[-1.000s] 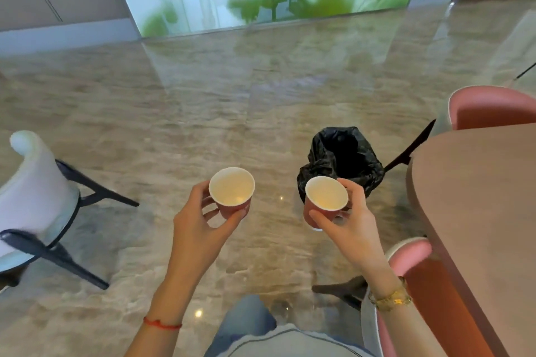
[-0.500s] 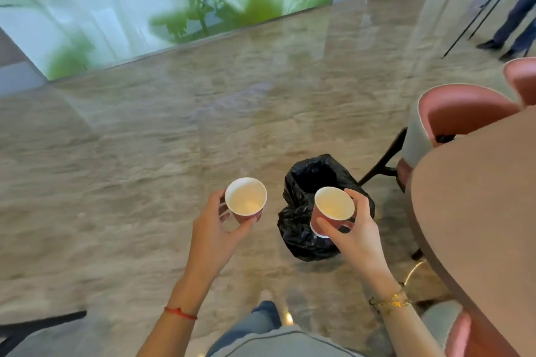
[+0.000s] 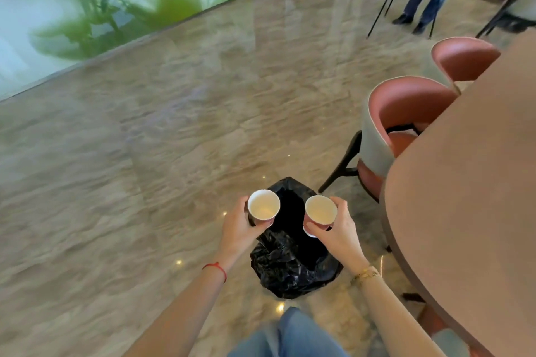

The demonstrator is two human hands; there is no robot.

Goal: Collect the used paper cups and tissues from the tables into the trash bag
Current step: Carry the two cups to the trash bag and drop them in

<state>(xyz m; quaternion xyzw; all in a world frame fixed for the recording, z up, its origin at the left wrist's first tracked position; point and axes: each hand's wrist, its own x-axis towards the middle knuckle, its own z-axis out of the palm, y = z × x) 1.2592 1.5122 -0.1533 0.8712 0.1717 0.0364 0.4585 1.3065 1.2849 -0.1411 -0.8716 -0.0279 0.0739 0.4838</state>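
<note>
Cups are up in the air over the black bag (image 3: 293, 266) on the floor. Left hand (image 3: 237, 230) grasps one cup (image 3: 263, 207) by its side; right hand (image 3: 338, 233) grasps the other cup (image 3: 320, 211). They look light, thin and easy to squash, so hold the sides softly.

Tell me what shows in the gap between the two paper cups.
In the head view, the dark open mouth of the black trash bag shows between the left cup and the right cup; it stands on the floor below them.
</note>
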